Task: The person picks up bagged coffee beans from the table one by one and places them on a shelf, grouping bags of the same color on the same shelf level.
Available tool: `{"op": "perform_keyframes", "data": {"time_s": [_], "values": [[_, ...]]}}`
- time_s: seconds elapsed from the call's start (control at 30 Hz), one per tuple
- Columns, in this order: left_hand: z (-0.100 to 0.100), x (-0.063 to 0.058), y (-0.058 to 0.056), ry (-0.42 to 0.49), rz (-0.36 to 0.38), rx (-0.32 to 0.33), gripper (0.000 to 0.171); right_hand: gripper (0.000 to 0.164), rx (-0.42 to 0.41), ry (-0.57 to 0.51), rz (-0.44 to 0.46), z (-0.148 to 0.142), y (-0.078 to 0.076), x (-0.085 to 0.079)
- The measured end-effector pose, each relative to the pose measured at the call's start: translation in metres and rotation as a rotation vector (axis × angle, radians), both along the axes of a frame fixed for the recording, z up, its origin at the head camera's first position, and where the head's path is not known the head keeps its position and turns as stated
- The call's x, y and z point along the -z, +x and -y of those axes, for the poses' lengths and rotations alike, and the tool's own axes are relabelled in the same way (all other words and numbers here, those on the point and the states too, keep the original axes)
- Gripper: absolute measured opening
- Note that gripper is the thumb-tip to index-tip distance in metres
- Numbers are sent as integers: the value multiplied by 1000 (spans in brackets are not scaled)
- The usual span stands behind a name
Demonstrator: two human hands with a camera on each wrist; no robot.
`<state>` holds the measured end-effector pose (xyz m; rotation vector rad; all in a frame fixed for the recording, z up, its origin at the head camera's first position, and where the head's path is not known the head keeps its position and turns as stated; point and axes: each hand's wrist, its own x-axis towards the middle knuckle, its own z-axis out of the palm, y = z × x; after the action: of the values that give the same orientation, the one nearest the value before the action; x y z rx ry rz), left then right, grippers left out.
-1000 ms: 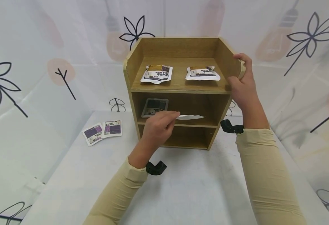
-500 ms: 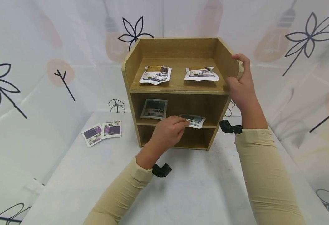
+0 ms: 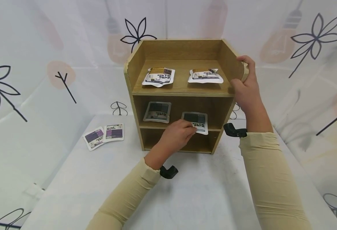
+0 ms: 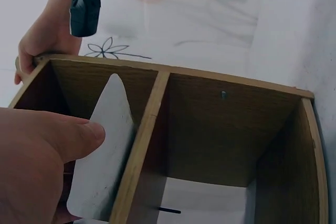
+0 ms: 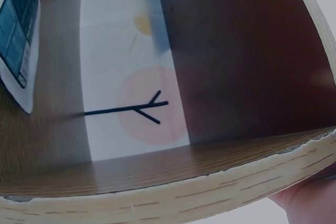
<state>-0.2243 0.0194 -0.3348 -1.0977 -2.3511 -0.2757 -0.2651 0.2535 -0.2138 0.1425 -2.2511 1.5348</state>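
My left hand pinches a flat white-edged food pouch with a dark label, at the right part of the middle level of a small wooden shelf. In the left wrist view, the thumb of the left hand lies on the pouch's plain pale face, beside the shelf board. My right hand grips the shelf's right side panel near the top; in the right wrist view only a bit of it shows, below the panel's edge. A similar pouch lies at the left on the middle level.
Two more pouches, one on the left and one on the right, lie on the top level. On the white table, two purple-labelled pouches lie left of the shelf. A patterned white sheet hangs behind.
My left hand has moved rightward with the pouch. The pouch has turned from edge-on to showing its printed face, its front edge now lower. My right hand stays on the side panel.
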Motion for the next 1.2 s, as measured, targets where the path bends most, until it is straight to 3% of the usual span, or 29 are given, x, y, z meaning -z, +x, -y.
{"op": "perform_keyframes", "data": {"time_s": [0.23,1.2], "values": [[-4,6,-9,-40,13,-37,18,63,-7,-18,-25,0,0,0],[-20,11,-34,-22,81,-91,23,64,-5,-5,-2,2,3,-1]]}}
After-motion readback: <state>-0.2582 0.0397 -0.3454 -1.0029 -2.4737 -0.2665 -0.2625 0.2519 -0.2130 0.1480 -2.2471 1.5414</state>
